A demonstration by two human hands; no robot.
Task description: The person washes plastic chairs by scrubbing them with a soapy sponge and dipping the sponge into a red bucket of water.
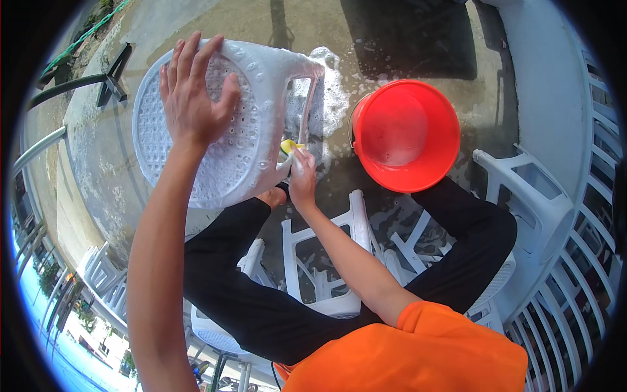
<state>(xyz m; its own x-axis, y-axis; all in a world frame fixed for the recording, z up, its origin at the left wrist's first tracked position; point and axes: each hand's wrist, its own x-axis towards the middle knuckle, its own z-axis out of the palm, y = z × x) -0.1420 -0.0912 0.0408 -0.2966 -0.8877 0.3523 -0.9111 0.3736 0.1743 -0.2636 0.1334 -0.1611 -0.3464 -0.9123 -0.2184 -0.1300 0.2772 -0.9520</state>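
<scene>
A white plastic stool (274, 63) stands before me, wet and coated with soap suds. Its round perforated seat (235, 142) faces up toward me. My left hand (196, 93) lies spread on the seat, fingers reaching over its far rim. Down by the stool's legs, my right hand (302, 174) grips a yellow sponge (290, 145); suds cover its fingers. Part of the sponge is hidden by the hand and a stool leg. To the right is a red plastic bucket (406, 134) with a wire handle and some cloudy liquid inside.
White foam (333, 98) lies on the wet concrete floor (235, 19). Another white stool (534, 196) lies by the wall on the right, near a white railing (563, 304). More white plastic stools (325, 307) are beneath and around my legs. A metal stand (111, 81) is at the upper left.
</scene>
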